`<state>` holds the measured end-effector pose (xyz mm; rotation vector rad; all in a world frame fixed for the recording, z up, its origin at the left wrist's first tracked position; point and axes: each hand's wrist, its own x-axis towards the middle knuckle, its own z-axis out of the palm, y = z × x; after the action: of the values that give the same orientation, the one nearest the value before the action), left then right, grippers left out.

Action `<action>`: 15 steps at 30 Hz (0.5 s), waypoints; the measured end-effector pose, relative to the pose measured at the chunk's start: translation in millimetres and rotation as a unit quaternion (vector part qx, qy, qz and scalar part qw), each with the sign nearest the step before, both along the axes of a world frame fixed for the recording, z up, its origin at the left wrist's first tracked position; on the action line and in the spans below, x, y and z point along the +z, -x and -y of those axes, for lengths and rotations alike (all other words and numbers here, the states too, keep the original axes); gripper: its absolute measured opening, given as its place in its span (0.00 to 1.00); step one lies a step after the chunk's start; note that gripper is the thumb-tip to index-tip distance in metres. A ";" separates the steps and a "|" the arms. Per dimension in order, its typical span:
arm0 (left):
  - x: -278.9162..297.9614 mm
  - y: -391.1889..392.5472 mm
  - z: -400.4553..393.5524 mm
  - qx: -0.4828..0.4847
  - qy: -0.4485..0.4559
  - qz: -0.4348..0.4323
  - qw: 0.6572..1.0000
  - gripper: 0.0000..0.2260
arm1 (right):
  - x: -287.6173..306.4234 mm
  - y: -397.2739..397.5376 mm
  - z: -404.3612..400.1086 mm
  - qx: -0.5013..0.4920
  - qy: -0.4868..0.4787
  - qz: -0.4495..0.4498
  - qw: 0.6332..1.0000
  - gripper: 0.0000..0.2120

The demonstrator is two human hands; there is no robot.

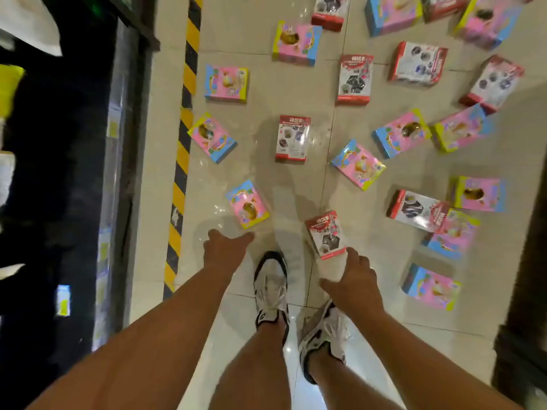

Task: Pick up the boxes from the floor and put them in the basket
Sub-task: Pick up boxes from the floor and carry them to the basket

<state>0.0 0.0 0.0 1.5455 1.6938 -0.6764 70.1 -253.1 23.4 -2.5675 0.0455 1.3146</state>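
Several toy boxes lie scattered on the pale tiled floor, some pink with blue and yellow edges, some red and white. My left hand reaches down just below a pink box, fingers spread, holding nothing. Below a red and white box, its fingertips close to the box's lower edge, my right hand is empty too. Another red and white box lies ahead in the middle. No basket is in view.
My two feet in white and black sneakers stand between my hands. A yellow and black hazard stripe runs along the floor on the left, beside a dark glass-fronted cabinet. Dark furniture edges the right side.
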 end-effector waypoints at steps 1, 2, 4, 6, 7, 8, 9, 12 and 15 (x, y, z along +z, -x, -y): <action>-19.2 -3.5 -3.2 0.009 0.000 0.003 1.000 0.45 | -20.3 1.2 -3.0 0.005 0.003 0.002 1.000 0.45; -41.2 -6.5 -6.6 0.017 -0.003 -0.003 1.000 0.46 | -39.3 2.2 -6.0 0.004 0.016 -0.002 1.000 0.46; -81.5 -15.6 -13.6 0.031 0.004 -0.013 0.999 0.47 | -77.6 5.1 -11.2 -0.004 0.025 -0.019 0.999 0.48; -116.8 -26.4 -18.5 0.034 -0.002 -0.020 0.999 0.45 | -114.9 8.9 -16.3 -0.014 0.044 -0.012 0.999 0.53; -133.9 -30.8 -21.8 0.041 -0.008 -0.016 0.999 0.46 | -132.3 9.8 -17.7 -0.021 0.052 -0.004 0.998 0.56; -147.9 -35.5 -25.2 0.051 -0.010 -0.013 0.999 0.47 | -147.6 8.9 -19.4 -0.027 0.056 0.007 0.998 0.57; -162.9 -39.1 -29.2 0.057 -0.010 -0.008 0.998 0.48 | -162.0 6.8 -21.4 -0.030 0.065 0.020 0.997 0.57; -201.6 -46.7 -33.3 0.075 -0.028 -0.002 0.997 0.51 | -192.1 0.6 -26.5 -0.031 0.098 0.055 0.993 0.55; -217.9 -57.5 -24.3 0.092 -0.085 -0.007 0.992 0.53 | -206.4 5.4 -27.3 -0.010 0.101 0.098 0.990 0.54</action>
<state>57.5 24.3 -217.9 1.4771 1.9179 -0.4605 64.7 -225.8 -183.1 -2.8460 0.1760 1.0943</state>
